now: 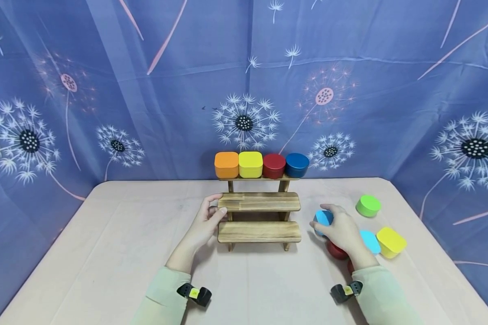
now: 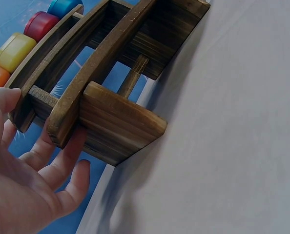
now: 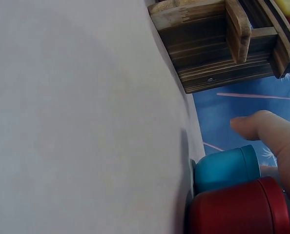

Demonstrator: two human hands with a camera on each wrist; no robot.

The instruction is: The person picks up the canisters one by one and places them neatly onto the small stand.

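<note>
A three-tier wooden stand (image 1: 259,231) stands mid-table. My left hand (image 1: 201,225) grips the left end of its middle step, thumb at the front edge; in the left wrist view, fingers (image 2: 62,168) reach under and behind the boards. On the top tier sit an orange tin (image 1: 226,165), a yellow tin (image 1: 250,164), a dark red tin (image 1: 274,166) and a dark blue tin (image 1: 297,165). To the right, my right hand (image 1: 343,230) hovers round a light blue tin (image 1: 322,218), thumb and fingers spread. The right wrist view shows the thumb (image 3: 264,127) apart from that tin.
Beside and under the right forearm lie a red tin (image 1: 336,250), another red piece (image 1: 350,266) mostly hidden, a second light blue tin (image 1: 370,242) and a yellow tin (image 1: 391,243). A green round tin (image 1: 368,206) sits farther back. A blue patterned cloth (image 1: 179,113) surrounds the table.
</note>
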